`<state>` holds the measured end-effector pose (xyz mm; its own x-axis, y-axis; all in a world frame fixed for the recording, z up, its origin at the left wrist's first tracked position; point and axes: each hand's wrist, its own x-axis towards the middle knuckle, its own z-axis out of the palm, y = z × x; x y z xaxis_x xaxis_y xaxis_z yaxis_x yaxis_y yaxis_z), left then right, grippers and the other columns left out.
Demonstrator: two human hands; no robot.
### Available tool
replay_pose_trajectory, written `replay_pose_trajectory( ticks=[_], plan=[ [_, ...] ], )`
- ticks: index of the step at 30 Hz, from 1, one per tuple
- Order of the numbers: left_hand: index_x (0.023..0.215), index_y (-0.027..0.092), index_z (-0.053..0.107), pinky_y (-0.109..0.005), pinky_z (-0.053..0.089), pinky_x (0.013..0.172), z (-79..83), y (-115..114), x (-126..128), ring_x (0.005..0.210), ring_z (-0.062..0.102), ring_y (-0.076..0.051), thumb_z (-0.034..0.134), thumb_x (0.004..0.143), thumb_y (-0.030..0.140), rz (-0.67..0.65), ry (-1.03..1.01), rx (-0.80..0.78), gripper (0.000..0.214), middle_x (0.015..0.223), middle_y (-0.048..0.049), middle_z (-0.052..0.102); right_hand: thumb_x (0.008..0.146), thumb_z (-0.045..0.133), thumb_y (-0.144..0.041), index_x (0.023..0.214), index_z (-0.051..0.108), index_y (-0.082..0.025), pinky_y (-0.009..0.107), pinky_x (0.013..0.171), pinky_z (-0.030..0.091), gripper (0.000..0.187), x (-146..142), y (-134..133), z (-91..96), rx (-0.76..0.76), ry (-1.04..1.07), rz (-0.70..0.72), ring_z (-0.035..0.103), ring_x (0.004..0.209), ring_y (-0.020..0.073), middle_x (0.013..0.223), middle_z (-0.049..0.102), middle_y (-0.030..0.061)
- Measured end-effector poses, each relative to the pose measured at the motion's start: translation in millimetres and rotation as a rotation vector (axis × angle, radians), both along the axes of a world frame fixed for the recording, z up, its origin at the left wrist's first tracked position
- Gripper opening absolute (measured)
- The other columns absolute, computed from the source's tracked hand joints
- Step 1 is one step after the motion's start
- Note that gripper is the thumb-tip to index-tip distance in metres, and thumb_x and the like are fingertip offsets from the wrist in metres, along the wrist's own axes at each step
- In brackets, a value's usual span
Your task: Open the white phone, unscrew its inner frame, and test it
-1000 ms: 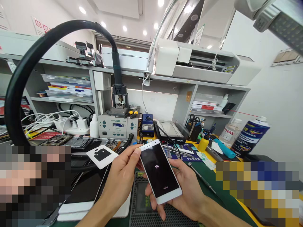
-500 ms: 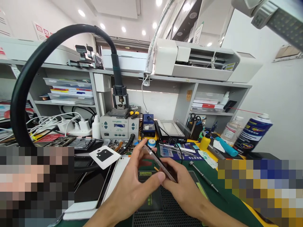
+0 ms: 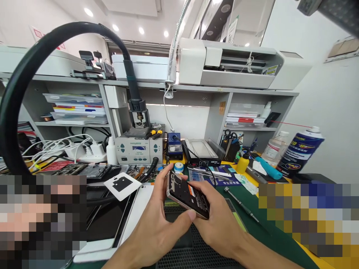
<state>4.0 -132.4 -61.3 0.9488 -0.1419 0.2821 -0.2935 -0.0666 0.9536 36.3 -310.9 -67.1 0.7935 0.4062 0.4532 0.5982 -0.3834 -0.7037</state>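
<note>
Both my hands hold a smartphone (image 3: 187, 195) above a black perforated work mat (image 3: 193, 254). The phone lies with its open back up, showing dark internals and an orange strip. My left hand (image 3: 160, 220) grips its left edge, fingers over the top and thumb at the lower edge. My right hand (image 3: 217, 218) supports the phone's right end from below, fingers curled round it.
A white tablet (image 3: 112, 231) lies left of the mat, beside a white card with a black patch (image 3: 122, 184). Behind stand a hot-air station (image 3: 139, 148), a heating plate (image 3: 202, 152), a spray can (image 3: 300, 151) and a yellow bottle (image 3: 242, 163). A screwdriver (image 3: 241, 204) lies on the green mat.
The phone has been turned over: a second ago its lit screen faced up, then it stood on edge, and now its open back faces up. Both hands kept hold of it.
</note>
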Motion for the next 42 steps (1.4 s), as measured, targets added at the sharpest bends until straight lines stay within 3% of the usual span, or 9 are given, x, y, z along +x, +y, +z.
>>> replay_pose_trajectory(
  ticks=[6,11,16,21,28,33,42],
  plan=[
    [0.156,0.033,0.016,-0.048,0.036,0.117,3.2,7.3,0.0,0.139,0.047,-0.032,0.07,0.088,0.032,-0.063,-0.007,0.013,0.087,0.154,-0.0107,0.044,0.074,0.061,-0.012,0.128,0.053,-0.02,0.042,0.082,0.053,0.055,3.1,-2.7,-0.6,-0.046,-0.142,-0.022,0.06,0.097,0.0259,0.11,0.06,0.0097],
    [0.154,0.031,0.027,-0.048,0.034,0.118,10.1,20.0,3.0,0.142,0.04,-0.034,0.07,0.086,0.032,-0.102,-0.016,0.067,0.08,0.156,-0.011,0.042,0.074,0.06,-0.011,0.129,0.052,-0.019,0.042,0.078,0.052,0.056,8.8,-8.2,1.7,-0.122,-0.275,-0.063,0.057,0.095,0.0264,0.107,0.057,0.0105],
    [0.154,0.032,0.027,-0.05,0.032,0.118,6.8,19.4,3.9,0.14,0.043,-0.034,0.067,0.084,0.025,-0.014,-0.001,0.146,0.082,0.156,-0.0102,0.042,0.072,0.06,-0.011,0.134,0.048,-0.017,0.045,0.08,0.053,0.063,16.0,-16.7,-1.2,-0.214,-0.398,-0.136,0.055,0.099,0.0289,0.113,0.053,0.0135],
    [0.155,0.034,0.026,-0.048,0.039,0.114,1.2,12.9,1.4,0.14,0.041,-0.033,0.064,0.087,0.033,-0.01,0.056,0.075,0.078,0.157,-0.0082,0.041,0.072,0.059,-0.012,0.134,0.05,-0.013,0.047,0.083,0.053,0.062,18.4,-20.1,-1.2,-0.253,-0.423,-0.16,0.055,0.101,0.0297,0.112,0.052,0.0144],
    [0.15,0.034,0.035,-0.044,0.042,0.111,5.9,3.5,-1.6,0.141,0.042,-0.032,0.062,0.089,0.046,0.101,0.158,-0.023,0.068,0.155,-0.0051,0.046,0.074,0.059,-0.013,0.135,0.051,-0.013,0.044,0.082,0.054,0.062,15.5,-20.1,-0.6,-0.251,-0.401,-0.159,0.055,0.099,0.0278,0.112,0.053,0.0142],
    [0.152,0.032,0.035,-0.048,0.04,0.112,6.3,6.3,-2.8,0.142,0.039,-0.036,0.066,0.079,0.036,0.069,0.13,-0.005,0.08,0.154,-0.0058,0.046,0.074,0.059,-0.014,0.137,0.049,-0.014,0.042,0.079,0.055,0.063,15.5,-19.3,0.0,-0.234,-0.366,-0.154,0.056,0.098,0.0268,0.111,0.052,0.0134],
    [0.148,0.034,0.039,-0.045,0.04,0.108,10.2,3.7,-1.2,0.138,0.043,-0.034,0.064,0.075,0.03,0.093,0.168,-0.038,0.077,0.151,-0.0029,0.051,0.074,0.058,-0.012,0.135,0.05,-0.016,0.043,0.08,0.054,0.063,15.7,-18.1,-0.8,-0.24,-0.368,-0.15,0.056,0.098,0.0271,0.11,0.052,0.0126]
  ],
)
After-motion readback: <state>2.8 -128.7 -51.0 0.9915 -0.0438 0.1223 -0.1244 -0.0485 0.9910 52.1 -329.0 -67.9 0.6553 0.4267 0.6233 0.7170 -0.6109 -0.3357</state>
